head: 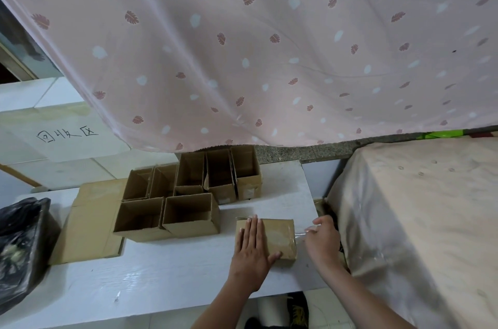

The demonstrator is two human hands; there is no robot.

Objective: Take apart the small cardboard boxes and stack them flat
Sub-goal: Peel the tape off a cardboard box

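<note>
While the left hand [252, 246] lies flat with straight fingers on top of a closed cardboard box [279, 238], pressing it onto the white bench [161, 274], the right hand [322, 239] sits just off the box's right end, fingers curled and pinching a strip of clear tape [310, 230] that stretches from the box's edge. That box rests near the bench's front right corner.

Behind it and to the left stands a cluster of open boxes [188, 194], all upright with their mouths showing: two at the front touching side by side, more packed in rows behind them, reaching back under the hem of a pink curtain [269, 45] printed with leaves. Just left of the cluster, a flattened sheet of cardboard [91, 223] lies on the bench, its right edge tucked under the nearest open box.

Over at the left edge, a black plastic bag [21, 248] bulges on the bench. On the right, beside the bench, a pale cloth-covered surface [417, 221] fills the corner. A white panel with handwritten characters [67, 134] sits back left.
</note>
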